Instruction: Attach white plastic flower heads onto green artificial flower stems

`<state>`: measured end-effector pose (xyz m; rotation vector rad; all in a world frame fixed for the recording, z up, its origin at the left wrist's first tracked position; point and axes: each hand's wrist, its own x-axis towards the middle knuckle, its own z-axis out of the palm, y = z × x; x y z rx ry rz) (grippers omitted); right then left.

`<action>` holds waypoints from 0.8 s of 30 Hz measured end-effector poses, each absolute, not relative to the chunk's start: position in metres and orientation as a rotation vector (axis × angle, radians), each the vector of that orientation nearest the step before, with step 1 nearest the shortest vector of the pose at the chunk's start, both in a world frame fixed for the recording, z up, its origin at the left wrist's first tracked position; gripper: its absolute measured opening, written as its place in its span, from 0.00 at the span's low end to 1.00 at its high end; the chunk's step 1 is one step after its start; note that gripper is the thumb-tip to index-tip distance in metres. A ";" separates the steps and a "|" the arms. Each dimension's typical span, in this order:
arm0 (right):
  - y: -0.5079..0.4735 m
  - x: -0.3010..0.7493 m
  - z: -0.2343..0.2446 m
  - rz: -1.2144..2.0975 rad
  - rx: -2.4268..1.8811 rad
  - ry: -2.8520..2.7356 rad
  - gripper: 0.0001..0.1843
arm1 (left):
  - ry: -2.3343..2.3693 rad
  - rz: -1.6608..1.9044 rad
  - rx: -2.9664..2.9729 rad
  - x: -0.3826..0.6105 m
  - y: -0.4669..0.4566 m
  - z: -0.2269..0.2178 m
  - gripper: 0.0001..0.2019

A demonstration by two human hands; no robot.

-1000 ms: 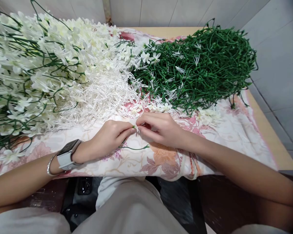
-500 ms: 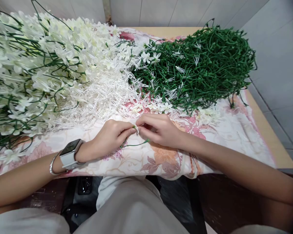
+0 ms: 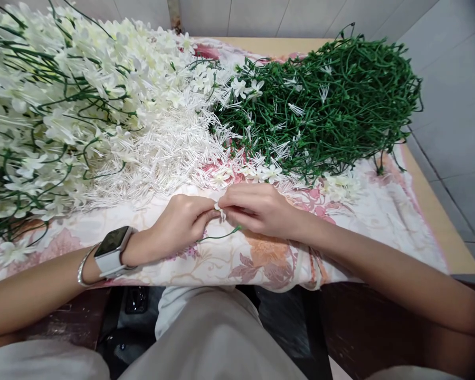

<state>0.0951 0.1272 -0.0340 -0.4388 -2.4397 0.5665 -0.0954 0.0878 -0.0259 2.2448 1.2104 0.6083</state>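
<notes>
My left hand point(image 3: 182, 219), with a watch on its wrist, pinches a thin green plastic stem point(image 3: 224, 235); one end of it shows below the fingers. Against its fingertips, my right hand point(image 3: 259, 208) is closed on a small white artificial flower point(image 3: 220, 212). The fingertips of both hands almost meet there and hide the joint between stem and flower. Behind my hands lies a heap of white stamen pieces point(image 3: 174, 148), with a few loose white flowers point(image 3: 269, 173) at its right front edge.
A large pile of stemmed white flowers point(image 3: 71, 105) fills the left side. Bare green stems point(image 3: 340, 100) are heaped at the right, dotted with a few white pieces. A floral cloth point(image 3: 383, 232) covers the wooden table point(image 3: 455, 253); tiled walls stand behind and right.
The green tip at my left fingertips is now hidden, and more of the white flower shows between the hands. Both hands stay in nearly the same place; the view has shifted slightly.
</notes>
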 end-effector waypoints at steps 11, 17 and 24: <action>0.130 0.098 -0.022 0.623 -0.463 -2.534 0.08 | 1.084 0.560 2.320 -0.100 0.090 -0.026 0.12; 0.143 0.117 0.000 0.586 -0.807 -2.215 0.05 | 1.174 0.489 2.355 -0.100 0.089 -0.018 0.14; 0.174 0.143 0.007 0.531 -1.118 -1.955 0.09 | 1.369 0.508 2.528 -0.104 0.081 -0.015 0.11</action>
